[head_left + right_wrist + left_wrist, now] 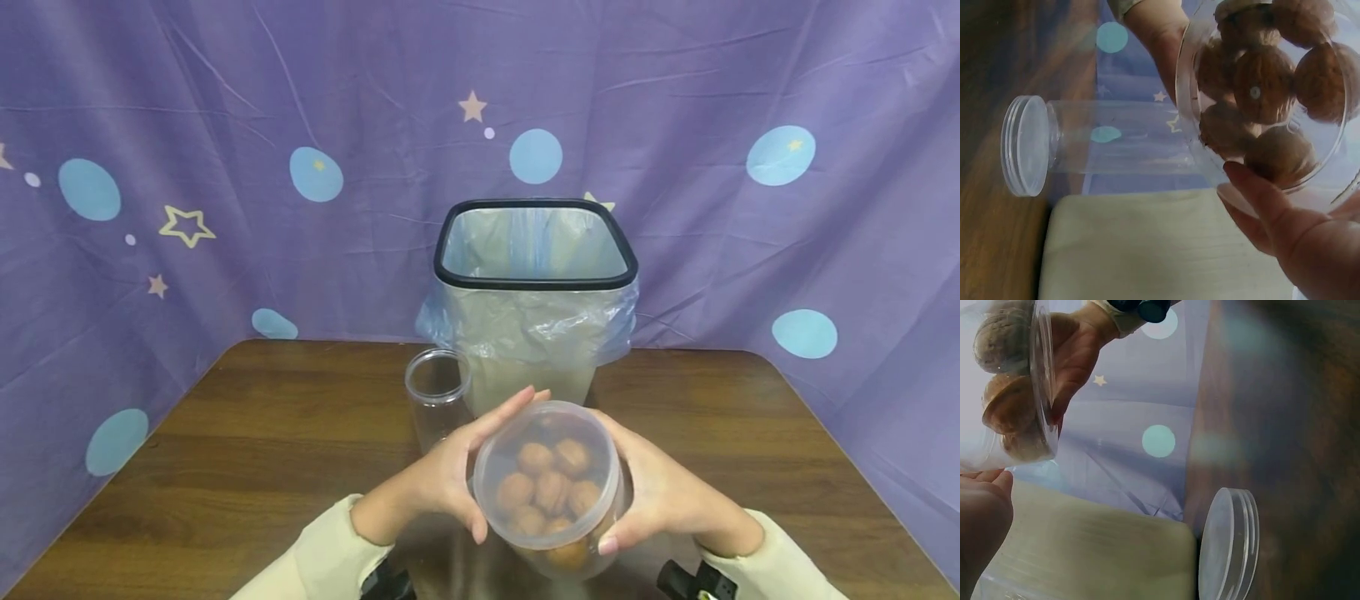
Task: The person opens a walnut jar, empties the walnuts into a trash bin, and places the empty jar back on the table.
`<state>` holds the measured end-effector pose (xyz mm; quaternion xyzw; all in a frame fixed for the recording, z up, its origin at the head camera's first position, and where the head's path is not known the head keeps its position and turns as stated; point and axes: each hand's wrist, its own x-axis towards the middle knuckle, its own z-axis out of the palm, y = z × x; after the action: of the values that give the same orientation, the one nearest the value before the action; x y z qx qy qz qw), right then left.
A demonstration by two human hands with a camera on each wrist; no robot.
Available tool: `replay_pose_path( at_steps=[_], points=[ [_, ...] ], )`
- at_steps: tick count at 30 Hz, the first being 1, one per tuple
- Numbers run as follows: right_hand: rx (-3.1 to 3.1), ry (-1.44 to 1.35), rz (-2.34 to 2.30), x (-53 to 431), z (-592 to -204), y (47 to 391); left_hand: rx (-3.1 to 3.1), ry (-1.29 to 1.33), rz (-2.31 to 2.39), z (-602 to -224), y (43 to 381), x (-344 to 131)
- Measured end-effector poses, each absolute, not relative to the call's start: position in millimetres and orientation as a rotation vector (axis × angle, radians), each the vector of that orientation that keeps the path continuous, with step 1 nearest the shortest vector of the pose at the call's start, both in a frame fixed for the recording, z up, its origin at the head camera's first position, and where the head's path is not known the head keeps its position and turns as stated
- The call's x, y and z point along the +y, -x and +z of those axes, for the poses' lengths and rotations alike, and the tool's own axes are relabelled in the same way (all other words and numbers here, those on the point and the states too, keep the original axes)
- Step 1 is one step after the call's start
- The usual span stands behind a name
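A clear round jar of walnuts point(551, 492), with a frosted lid on top in the head view, is gripped between both hands over the near part of the table. My left hand point(450, 475) curls around its left side, thumb low and fingers towards the back. On the opposite side, my right hand point(656, 492) holds it with the thumb near the front. Walnuts point(1264, 84) lie against the jar's clear bottom in the right wrist view. Close behind my left hand stands a second clear jar point(437, 392) without contents. A translucent lid point(1025, 145) shows at its lower end.
Behind the jars stands a pale waste bin point(525, 387) with a black rim and a bluish plastic liner point(615, 333) folded over it. The brown wooden table point(285, 433) reaches back to a purple patterned curtain point(375, 108), which surrounds it on three sides.
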<state>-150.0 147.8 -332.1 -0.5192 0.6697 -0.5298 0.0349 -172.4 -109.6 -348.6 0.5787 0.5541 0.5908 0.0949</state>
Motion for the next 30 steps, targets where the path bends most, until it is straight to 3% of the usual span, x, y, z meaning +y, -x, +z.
replay_pose_path(
  at_steps=[30],
  points=[
    [2.125,1.66,-1.626,149,-344,161,1.608,-1.694,1.794,-357,187,-108]
  ],
)
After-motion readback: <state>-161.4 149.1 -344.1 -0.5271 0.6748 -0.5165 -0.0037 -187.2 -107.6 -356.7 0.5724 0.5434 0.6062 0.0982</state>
